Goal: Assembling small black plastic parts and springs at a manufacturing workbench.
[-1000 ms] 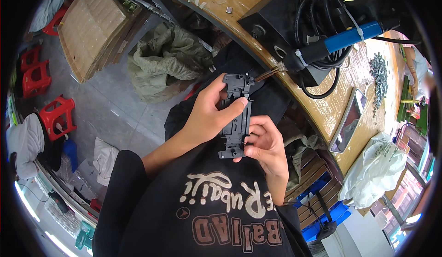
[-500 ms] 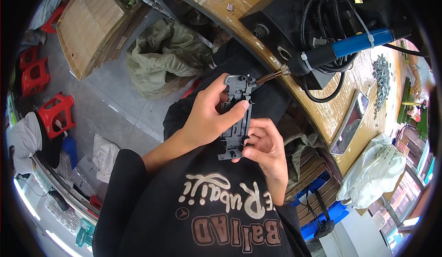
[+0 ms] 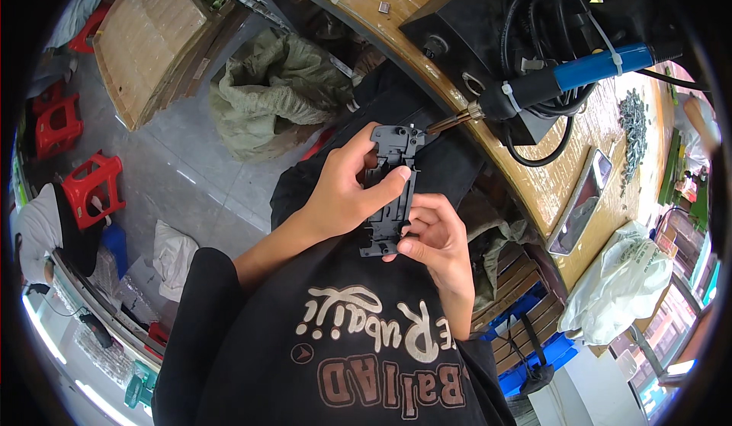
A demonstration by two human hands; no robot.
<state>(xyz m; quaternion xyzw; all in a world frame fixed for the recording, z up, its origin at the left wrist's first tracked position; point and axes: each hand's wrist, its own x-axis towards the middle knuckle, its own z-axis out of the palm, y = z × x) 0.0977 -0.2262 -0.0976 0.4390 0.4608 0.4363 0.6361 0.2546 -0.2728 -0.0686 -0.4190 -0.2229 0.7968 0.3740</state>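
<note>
A long black plastic housing (image 3: 391, 216) with moulded ribs and slots is held upright before my body. Gripping its upper left side, my left hand (image 3: 345, 191) lays its thumb across the inner face, fingers behind. My right hand (image 3: 439, 244) has curled fingers and a thumb against the lower right edge; whether anything small is also between those fingertips cannot be made out. Just beside the housing's top right corner is the metal tip of a soldering iron (image 3: 598, 67) with a blue and black handle, cable-tied to a coiled black cable (image 3: 570, 125). Small metal bits show at that corner.
The wooden bench (image 3: 526, 189) curves along the right, carrying a black box (image 3: 457, 33), a phone (image 3: 583, 201), a pile of screws (image 3: 632, 140) and a white plastic bag (image 3: 621, 281). Left are a green sack (image 3: 278, 94), cardboard (image 3: 152, 33) and red stools (image 3: 93, 186). Another person stands far right.
The lower end of the housing has risen slightly, my right hand with it. The soldering iron and bench sit marginally lower or further right in view. My left hand keeps its grip.
</note>
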